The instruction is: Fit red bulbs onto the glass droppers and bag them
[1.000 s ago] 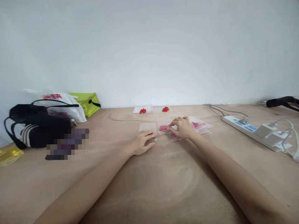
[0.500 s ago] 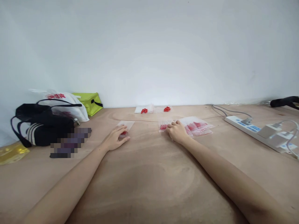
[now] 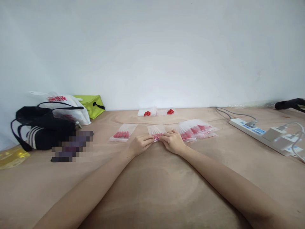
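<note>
A clear bag with red pieces (image 3: 155,129) lies at the middle of the table, its near edge pinched between the fingers of my left hand (image 3: 142,144) and my right hand (image 3: 172,141). Both hands are closed on that edge, close together. To the left, a separate clear bag (image 3: 123,132) lies flat with a row of red pieces in it. Right of my right hand is an overlapping pile of clear bags (image 3: 196,128) holding red pieces.
Two small red heaps (image 3: 147,113) (image 3: 170,111) rest on clear bags near the wall. A black bag (image 3: 47,130), a white plastic bag (image 3: 71,106) and a green box bag (image 3: 91,105) stand left. A power strip (image 3: 262,135) with chargers and cables lies right.
My left hand has left the left bag, uncovering it, and moved right to the middle bag. My right hand has shifted slightly left, and the middle bag has moved left, away from the pile.
</note>
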Demonstrator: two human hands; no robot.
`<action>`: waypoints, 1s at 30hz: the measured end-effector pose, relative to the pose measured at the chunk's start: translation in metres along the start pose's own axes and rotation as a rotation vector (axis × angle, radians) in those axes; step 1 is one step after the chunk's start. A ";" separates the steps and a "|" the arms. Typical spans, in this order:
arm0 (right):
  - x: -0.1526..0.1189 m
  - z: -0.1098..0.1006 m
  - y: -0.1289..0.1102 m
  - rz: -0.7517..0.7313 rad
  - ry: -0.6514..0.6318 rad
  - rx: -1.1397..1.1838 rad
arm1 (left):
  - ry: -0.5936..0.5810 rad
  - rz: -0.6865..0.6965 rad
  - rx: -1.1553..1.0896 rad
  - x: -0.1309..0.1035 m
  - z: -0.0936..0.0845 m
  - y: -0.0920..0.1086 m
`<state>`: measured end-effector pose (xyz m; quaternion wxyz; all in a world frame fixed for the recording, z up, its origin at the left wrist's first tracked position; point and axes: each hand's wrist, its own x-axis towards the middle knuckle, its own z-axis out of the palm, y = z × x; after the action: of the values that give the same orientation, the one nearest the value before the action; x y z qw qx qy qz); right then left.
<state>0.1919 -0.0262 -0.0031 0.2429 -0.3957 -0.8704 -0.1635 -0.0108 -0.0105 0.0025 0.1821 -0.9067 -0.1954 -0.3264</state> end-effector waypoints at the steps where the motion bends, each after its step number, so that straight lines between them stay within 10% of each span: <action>1: -0.001 0.000 0.001 -0.004 0.010 0.004 | 0.014 0.035 0.024 0.000 0.000 -0.001; 17: -0.009 0.003 0.016 -0.170 0.178 -0.263 | 0.014 0.137 0.147 -0.008 -0.001 -0.017; 30: 0.017 0.018 -0.011 -0.177 0.267 -0.088 | 0.006 -0.036 -0.091 -0.009 0.004 -0.016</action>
<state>0.1685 -0.0144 -0.0098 0.3236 -0.3026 -0.8538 -0.2734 -0.0232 0.0031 -0.0030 0.1353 -0.9094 -0.1962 -0.3409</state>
